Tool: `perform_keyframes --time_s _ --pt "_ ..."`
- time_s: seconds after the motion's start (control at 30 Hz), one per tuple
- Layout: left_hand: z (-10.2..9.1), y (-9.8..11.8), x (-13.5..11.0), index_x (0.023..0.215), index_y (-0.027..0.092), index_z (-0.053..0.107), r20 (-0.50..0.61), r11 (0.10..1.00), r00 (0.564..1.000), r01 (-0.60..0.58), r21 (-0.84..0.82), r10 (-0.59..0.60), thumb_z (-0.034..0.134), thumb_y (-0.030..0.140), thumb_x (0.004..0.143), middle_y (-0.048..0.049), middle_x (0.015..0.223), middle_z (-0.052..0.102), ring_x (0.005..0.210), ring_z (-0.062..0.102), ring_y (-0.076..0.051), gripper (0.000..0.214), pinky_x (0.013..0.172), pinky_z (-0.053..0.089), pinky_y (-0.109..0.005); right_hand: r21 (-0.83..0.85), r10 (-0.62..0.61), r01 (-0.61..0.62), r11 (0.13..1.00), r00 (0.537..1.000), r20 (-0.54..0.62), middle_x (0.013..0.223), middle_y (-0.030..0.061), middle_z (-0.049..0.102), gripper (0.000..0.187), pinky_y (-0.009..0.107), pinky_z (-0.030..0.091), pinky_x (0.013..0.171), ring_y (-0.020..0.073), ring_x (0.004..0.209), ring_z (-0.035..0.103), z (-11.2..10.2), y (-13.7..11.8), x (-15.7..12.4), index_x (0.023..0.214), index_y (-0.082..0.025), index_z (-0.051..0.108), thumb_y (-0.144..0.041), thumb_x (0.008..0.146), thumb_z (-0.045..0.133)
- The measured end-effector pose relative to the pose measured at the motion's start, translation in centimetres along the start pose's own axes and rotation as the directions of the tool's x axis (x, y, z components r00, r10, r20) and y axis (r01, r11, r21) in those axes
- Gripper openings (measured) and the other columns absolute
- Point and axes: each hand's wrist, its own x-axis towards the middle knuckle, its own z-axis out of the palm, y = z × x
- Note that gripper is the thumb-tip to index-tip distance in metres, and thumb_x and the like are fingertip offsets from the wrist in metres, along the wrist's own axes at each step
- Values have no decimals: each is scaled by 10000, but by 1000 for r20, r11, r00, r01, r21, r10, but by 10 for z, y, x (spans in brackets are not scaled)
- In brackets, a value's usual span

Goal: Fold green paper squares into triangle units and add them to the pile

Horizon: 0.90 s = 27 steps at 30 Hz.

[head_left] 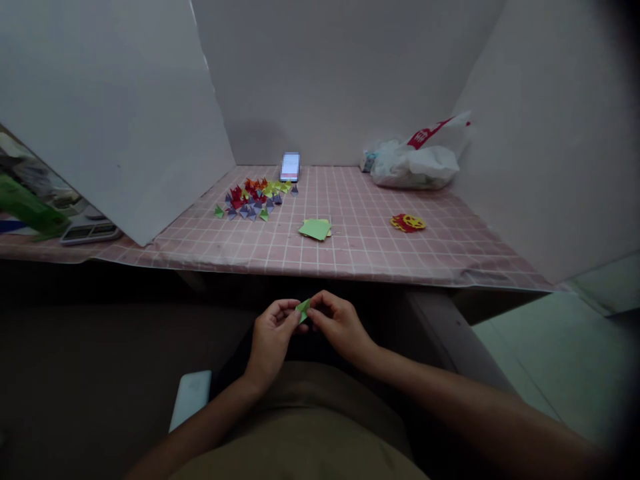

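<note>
My left hand [273, 331] and my right hand [337, 323] meet over my lap, below the table's front edge. Both pinch a small folded piece of green paper [303, 309] between their fingertips. On the pink checked tablecloth [350, 250] ahead lies a small stack of green and yellow paper squares [315, 229]. Farther back to the left sits a cluster of several folded paper triangles [254, 197] in red, purple, yellow and green.
A phone [291, 166] leans against the back wall. A white plastic bag [416, 162] lies at the back right, and red-and-yellow paper pieces [408, 223] lie in front of it. White boards wall the table on three sides. A calculator [90, 231] sits beyond the left board.
</note>
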Motion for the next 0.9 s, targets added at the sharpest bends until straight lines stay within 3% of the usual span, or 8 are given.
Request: perform_keyframes --time_s 0.2,0.43,0.73,0.9 --pt "-2 -3 2 836 141 649 18 998 1000 -25 50 24 742 310 740 -14 726 699 658 659 -146 216 646 531 -258 142 135 -143 979 988 70 635 -21 600 98 238 433 518 120 541 551 1 -2 1 767 -184 585 -263 806 628" --pt "-4 -8 4 809 141 652 31 994 998 -59 95 56 725 283 759 1 697 683 642 628 -127 168 628 500 -230 97 94 -95 991 995 18 616 -26 587 88 239 411 534 119 555 532 1 -1 0 736 -177 584 -231 785 632" --pt "-2 0 1 785 151 654 47 997 997 -57 53 55 736 250 720 2 696 687 649 629 -134 144 646 498 -240 198 70 -83 977 995 70 675 -27 591 58 269 479 622 135 624 581 2 0 1 792 -192 594 -227 764 631" --pt "-7 0 1 838 163 678 69 999 997 -38 11 37 665 250 775 -10 733 690 698 645 -150 108 710 507 -266 148 -4 -5 989 998 60 768 -2 604 9 279 493 654 147 691 597 -1 -5 1 792 -200 613 -197 793 604"
